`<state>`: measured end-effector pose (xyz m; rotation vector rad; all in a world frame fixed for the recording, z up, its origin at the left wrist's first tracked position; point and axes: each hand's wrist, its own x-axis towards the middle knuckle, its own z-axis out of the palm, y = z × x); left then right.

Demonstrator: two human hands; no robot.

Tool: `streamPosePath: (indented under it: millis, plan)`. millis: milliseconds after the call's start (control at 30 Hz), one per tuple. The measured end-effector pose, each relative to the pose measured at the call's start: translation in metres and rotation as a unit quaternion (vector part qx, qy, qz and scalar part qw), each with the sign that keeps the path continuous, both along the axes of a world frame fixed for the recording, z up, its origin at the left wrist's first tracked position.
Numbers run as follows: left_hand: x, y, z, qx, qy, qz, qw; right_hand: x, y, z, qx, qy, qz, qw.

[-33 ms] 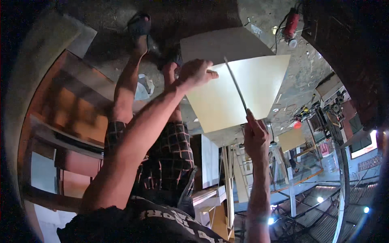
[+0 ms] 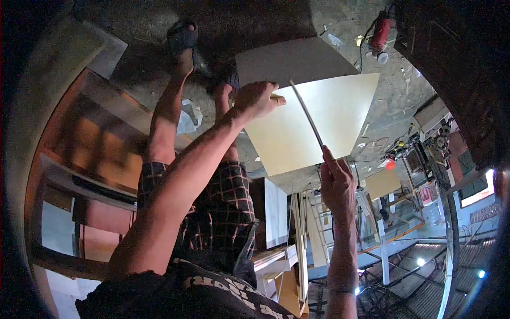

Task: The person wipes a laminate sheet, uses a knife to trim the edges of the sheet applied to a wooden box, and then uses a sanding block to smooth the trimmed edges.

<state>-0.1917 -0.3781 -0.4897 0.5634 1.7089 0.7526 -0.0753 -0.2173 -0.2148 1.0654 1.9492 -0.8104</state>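
A pale flat board (image 2: pixel 319 125) with a smooth, shiny face is in front of me. My left hand (image 2: pixel 258 99) is closed on its upper left corner, fingers curled and thumb pressed to the edge. My right hand (image 2: pixel 337 183) grips the lower end of a long, thin metal file (image 2: pixel 308 114), just past the board's near edge. The file slants up and left across the board, its tip by the far edge. Whether it touches the board, I cannot tell.
A darker flat sheet (image 2: pixel 292 58) lies beyond the board. At the far right is a red corded power tool (image 2: pixel 381 34). Wooden cabinet frames (image 2: pixel 95 149) stand on the left. Scraps litter the floor, and tools (image 2: pixel 401 146) lie in a cluster on the right.
The file has shifted slightly, its tip a little left and down. My right hand has moved a bit right and down; my left hand keeps its hold on the board.
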Motion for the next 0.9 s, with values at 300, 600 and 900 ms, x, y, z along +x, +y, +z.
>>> streamPosePath:
  millis: [300,600,900]
  plan:
    - [-0.045,0.013,0.044,-0.051,-0.009,-0.051,0.997,-0.040,0.036,0.001,0.014,-0.090,0.247,0.965]
    - [-0.026,0.020,0.039,-0.008,-0.002,-0.067,0.998,-0.040,0.051,-0.076,0.050,-0.081,0.379,0.921]
    - [-0.033,0.023,0.039,0.009,0.002,-0.034,0.999,-0.070,0.068,0.008,0.076,0.081,0.080,0.991]
